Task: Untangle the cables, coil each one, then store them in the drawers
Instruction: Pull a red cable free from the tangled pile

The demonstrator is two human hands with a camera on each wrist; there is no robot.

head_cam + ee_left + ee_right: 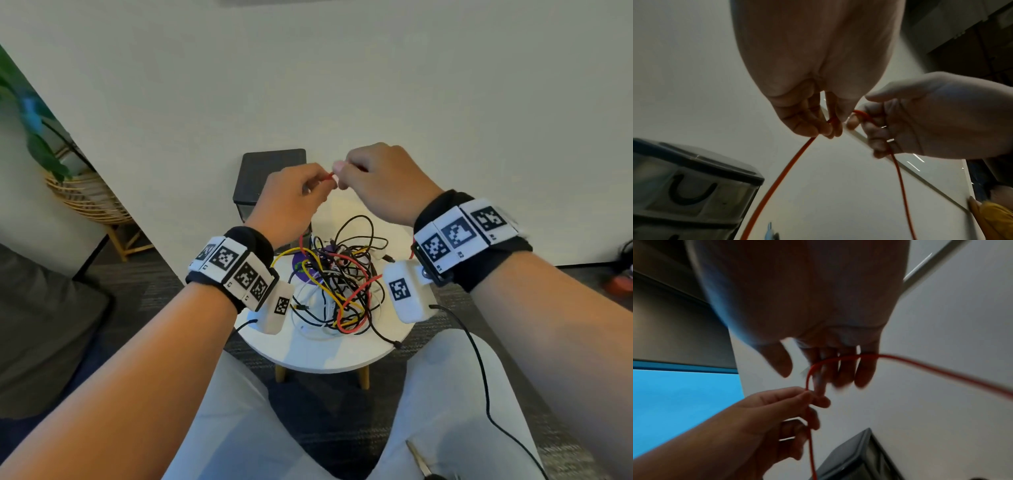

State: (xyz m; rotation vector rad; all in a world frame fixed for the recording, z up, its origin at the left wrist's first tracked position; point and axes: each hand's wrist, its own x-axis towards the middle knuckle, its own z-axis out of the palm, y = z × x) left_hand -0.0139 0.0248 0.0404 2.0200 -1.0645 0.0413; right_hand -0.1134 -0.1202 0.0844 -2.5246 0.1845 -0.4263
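A person seated at a round white table (318, 356) raises both hands above a tangle (337, 284) of black, white, yellow and red cables heaped on its top. Behind the table, against the wall, stands a dark drawer unit (263, 178); from the left wrist view a black cable shows curled behind its clear front.

The left hand (291, 202) has its fingers curled, thumb and forefinger pinching a red cable (795, 162), with the lower fingers folded round the same strand. The right hand (380, 181), just beside it and nearly touching, also has its fingers bent, and the red cable loops over them; the right wrist view shows the strand crossing under those fingers (863, 369) before trailing off to the side, blurred.

Between the two hands the cable forms a short arch. From each hand a length drops towards the tangle on the table below, well under the hands. Both wrists wear black bands with printed markers.
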